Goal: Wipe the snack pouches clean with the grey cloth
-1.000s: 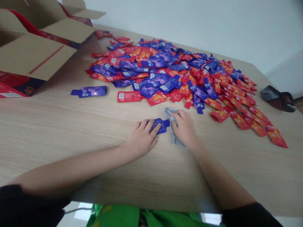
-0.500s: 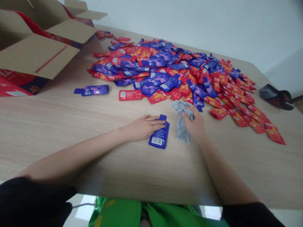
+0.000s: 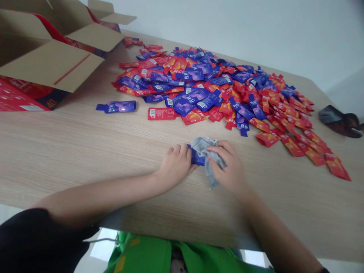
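Observation:
A blue pouch (image 3: 197,158) is in my left hand (image 3: 176,162), whose fingers are wrapped over its left end. My right hand (image 3: 229,165) grips a crumpled grey cloth (image 3: 202,145) and presses it onto the pouch's right part. Much of the pouch is hidden beneath the cloth and my fingers. Beyond my hands lies a large heap of red and blue pouches (image 3: 190,102). A single red pouch (image 3: 161,113) lies at the heap's near edge, and a lone blue pouch (image 3: 121,107) lies farther left.
Open cardboard boxes (image 3: 76,62) with spread flaps stand at the back left of the wooden table (image 3: 99,151). A dark object (image 3: 339,120) lies at the right edge, its kind unclear. A pale wall (image 3: 241,30) rises behind the table.
My right hand has brought the cloth left and down onto the blue pouch. My left hand has gone from lying flat on the pouch to gripping it, and the pouch has turned.

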The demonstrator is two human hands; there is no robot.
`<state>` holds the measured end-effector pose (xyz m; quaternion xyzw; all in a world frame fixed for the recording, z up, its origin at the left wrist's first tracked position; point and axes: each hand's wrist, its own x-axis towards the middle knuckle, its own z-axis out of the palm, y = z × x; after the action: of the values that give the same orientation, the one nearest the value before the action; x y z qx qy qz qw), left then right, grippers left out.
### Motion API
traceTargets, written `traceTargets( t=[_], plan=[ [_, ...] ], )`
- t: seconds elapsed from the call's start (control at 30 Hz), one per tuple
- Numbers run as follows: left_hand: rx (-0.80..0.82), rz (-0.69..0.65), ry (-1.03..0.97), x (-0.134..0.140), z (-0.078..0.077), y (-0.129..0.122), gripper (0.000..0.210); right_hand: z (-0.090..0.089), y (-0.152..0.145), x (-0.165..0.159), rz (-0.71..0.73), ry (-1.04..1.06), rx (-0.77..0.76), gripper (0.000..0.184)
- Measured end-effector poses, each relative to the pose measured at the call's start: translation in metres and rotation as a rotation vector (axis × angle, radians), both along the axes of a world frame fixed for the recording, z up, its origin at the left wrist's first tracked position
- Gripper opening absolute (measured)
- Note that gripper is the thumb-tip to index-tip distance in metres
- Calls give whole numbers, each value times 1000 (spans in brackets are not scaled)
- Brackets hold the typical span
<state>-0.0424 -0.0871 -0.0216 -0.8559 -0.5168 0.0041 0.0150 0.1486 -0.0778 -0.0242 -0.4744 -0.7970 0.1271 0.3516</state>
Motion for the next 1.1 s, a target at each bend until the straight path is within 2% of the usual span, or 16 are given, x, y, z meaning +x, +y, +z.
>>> traceTargets(
  t=[0.1, 0.27, 0.4, 0.5, 0.6, 0.67, 0.77, 0.87, 0.97, 1.1],
  plan=[
    [34, -51, -12, -4, -1, 1, 49, -14, 0, -2, -4, -142, -45, 26],
    [56, -80, -44, -21, -1, -5, 60, -34, 13, 13, -51, -288, -85, 28],
    [13, -79, -50, -29, -3, -12, 55, -33, 22, 27, -52, -273, -128, 24],
    [0, -71, -43, -25, -7, -17, 52, -21, 28, 27, -83, -129, -151, 19],
    [22, -72, -68, -16, -12, -22, 53, -3, 27, 8, -160, -9, -46, 21],
    [36, -96, -90, -13, -14, -24, 54, 4, 23, -15, -150, -27, 17, 25],
    [41, -157, -91, -13, -15, -25, 52, -2, 17, -49, -114, -236, -3, 30],
    [28, -179, -71, -17, -16, -25, 50, -18, 15, -62, -127, -450, -15, 34],
    [41, -182, -42, -18, -17, -25, 46, -27, 16, -49, -196, -545, -8, 37],
    [27, -212, -46, -19, -16, -21, 44, -30, 13, -13, -338, -576, -27, 35]
  ],
)
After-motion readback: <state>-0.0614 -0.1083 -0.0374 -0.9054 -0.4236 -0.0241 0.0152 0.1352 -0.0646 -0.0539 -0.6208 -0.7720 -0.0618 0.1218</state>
